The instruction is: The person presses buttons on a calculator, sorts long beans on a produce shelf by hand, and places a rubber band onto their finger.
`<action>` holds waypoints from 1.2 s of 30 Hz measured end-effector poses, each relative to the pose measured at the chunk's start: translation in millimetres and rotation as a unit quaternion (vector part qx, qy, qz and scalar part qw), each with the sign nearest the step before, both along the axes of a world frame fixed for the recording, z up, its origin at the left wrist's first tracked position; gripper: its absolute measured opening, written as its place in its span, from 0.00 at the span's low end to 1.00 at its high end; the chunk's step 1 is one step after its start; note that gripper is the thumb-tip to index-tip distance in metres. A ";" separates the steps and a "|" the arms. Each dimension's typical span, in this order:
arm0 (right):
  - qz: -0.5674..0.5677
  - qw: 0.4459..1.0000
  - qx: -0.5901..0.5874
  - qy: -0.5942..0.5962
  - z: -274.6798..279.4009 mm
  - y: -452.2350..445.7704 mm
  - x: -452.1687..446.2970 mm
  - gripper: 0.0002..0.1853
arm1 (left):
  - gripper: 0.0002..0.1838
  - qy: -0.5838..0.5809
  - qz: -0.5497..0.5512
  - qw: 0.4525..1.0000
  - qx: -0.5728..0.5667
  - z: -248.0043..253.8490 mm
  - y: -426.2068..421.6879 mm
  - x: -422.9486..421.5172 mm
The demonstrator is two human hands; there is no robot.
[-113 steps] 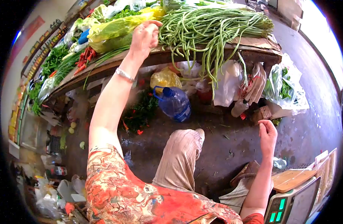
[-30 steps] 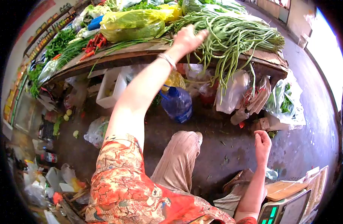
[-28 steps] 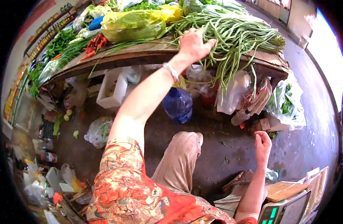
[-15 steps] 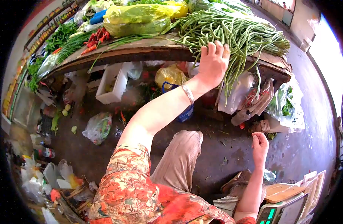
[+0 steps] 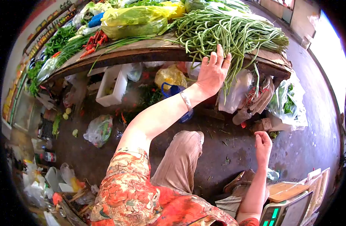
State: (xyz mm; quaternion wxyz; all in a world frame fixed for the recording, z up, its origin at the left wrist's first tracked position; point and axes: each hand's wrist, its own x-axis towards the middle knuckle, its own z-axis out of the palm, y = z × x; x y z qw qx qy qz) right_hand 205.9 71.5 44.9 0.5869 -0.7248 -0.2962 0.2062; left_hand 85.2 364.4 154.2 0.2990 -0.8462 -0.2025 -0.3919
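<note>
A big heap of long green beans (image 5: 233,32) lies on the stall table, several strands drooping over its front edge. My left hand (image 5: 213,73), with a bracelet on the wrist, rests against the hanging strands, its fingers stretched out and a little apart. It grips none of them. My right hand (image 5: 263,148) is off to the right, low above the floor, with its fingers curled in and nothing visible in them. Below that hand, a scale (image 5: 286,209) with green lit digits and a wooden board (image 5: 288,191) stand at the lower right.
The table edge (image 5: 143,56) curves across the front. On it lie a yellow plastic bag (image 5: 135,22), red chillies (image 5: 94,43) and leafy greens. Beneath are a white foam box (image 5: 112,86), a blue bucket (image 5: 173,90) and a bag of vegetables (image 5: 99,130) on the floor.
My left hand has shifted slightly down and left, and its fingers have straightened from their bent hold over the beans. My right hand stays nearly where it was.
</note>
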 end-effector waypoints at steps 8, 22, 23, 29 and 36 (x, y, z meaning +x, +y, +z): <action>-0.003 1.000 -0.001 -0.003 -0.2 -0.3 2.0 0.03 | 0.25 0.020 -0.039 0.999 -0.029 -2.9 -6.8 -7.7; -0.012 1.000 0.004 -0.004 3.0 -3.8 2.4 0.03 | 0.16 -0.205 -0.169 0.947 -0.180 86.0 66.2 -58.9; -0.010 1.000 -0.001 -0.006 2.7 -4.0 2.3 0.03 | 0.13 -0.207 -0.143 0.951 -0.177 87.3 92.6 -56.4; -0.010 1.000 -0.003 -0.009 -0.2 -5.1 6.8 0.03 | 0.17 -0.006 -0.134 0.912 -0.388 90.2 153.0 -27.7; -0.006 1.000 0.019 -0.004 4.7 -5.8 7.5 0.03 | 0.13 0.023 -0.120 0.888 -0.444 88.2 162.0 -15.8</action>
